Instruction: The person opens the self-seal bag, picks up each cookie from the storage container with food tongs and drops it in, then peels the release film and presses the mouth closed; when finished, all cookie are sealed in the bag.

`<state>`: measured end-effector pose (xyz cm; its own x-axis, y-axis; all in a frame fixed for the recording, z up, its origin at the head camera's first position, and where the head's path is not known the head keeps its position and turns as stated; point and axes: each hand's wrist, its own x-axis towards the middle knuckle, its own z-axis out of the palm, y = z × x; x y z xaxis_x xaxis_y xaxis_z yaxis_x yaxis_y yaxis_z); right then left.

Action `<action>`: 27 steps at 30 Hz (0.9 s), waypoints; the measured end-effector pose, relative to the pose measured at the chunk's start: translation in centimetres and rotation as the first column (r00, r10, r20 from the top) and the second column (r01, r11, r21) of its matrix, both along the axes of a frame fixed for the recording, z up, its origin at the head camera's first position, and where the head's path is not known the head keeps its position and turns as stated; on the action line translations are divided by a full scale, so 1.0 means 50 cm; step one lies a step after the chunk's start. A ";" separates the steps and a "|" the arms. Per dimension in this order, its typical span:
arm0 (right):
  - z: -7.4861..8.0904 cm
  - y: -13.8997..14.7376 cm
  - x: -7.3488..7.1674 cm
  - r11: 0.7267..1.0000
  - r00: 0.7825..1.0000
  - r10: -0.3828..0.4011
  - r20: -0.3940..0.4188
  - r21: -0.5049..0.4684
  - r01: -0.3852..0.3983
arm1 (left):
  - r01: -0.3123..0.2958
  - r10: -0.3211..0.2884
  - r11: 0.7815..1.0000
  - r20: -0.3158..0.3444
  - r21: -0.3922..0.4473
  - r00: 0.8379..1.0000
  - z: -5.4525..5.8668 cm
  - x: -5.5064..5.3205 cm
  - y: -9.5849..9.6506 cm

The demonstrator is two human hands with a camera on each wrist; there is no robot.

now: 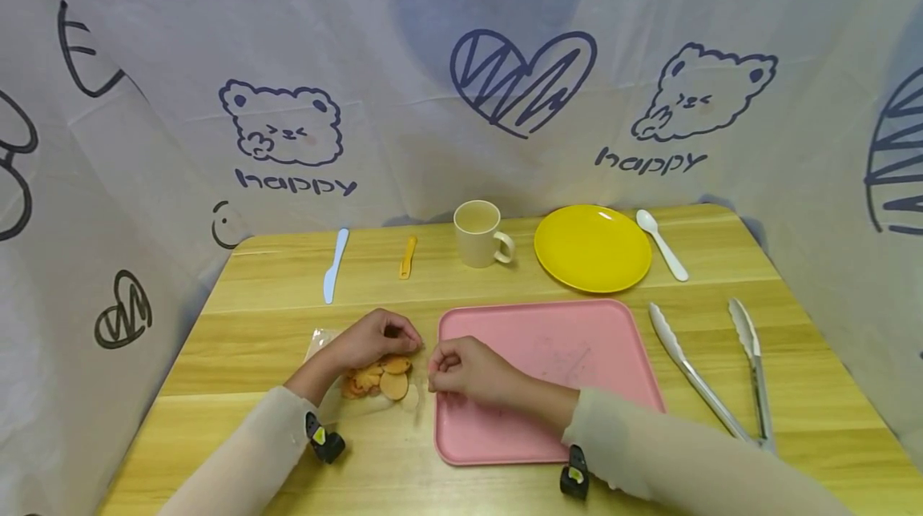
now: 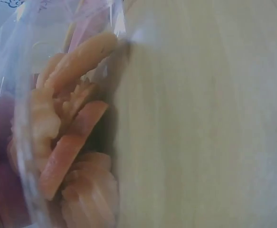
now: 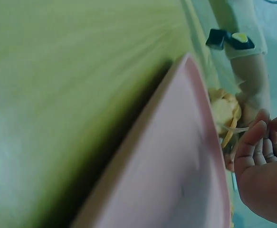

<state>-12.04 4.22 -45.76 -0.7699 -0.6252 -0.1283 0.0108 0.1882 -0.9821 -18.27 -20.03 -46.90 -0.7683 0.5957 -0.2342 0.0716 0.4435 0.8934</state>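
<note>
A clear plastic bag (image 1: 414, 402) lies left of the pink tray (image 1: 519, 436). It holds several flat orange-tan pieces (image 1: 394, 386), some with wavy edges, which the left wrist view shows up close through the plastic. My left hand (image 1: 378, 338) reaches over the bag, its thumb and fingers pinching the bag's upper right edge. Over the tray's left rim, my right hand (image 1: 472, 372) pinches the bag's near right edge; a thin strip of clear plastic (image 3: 235, 128) runs to its fingertips in the right wrist view.
Behind the bag lie a light blue knife (image 1: 335, 268) and a small orange utensil handle (image 1: 408, 258). A cream mug (image 1: 477, 239), a yellow plate (image 1: 593, 250) and a white spoon (image 1: 662, 245) line the back. Metal tongs (image 1: 710, 396) lie spread right of the tray.
</note>
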 end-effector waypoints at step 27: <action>0.071 0.049 0.111 0.978 0.984 0.120 0.132 -0.186 -0.095 | -0.004 0.000 0.999 -0.107 -0.037 0.994 -0.012 0.009 -0.001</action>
<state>-6.49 6.66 -42.22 -0.6788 -0.7259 -0.1107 0.1420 0.0182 -0.9897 -17.81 -20.08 -47.49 -0.7913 0.5865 -0.1729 0.1648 0.4768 0.8634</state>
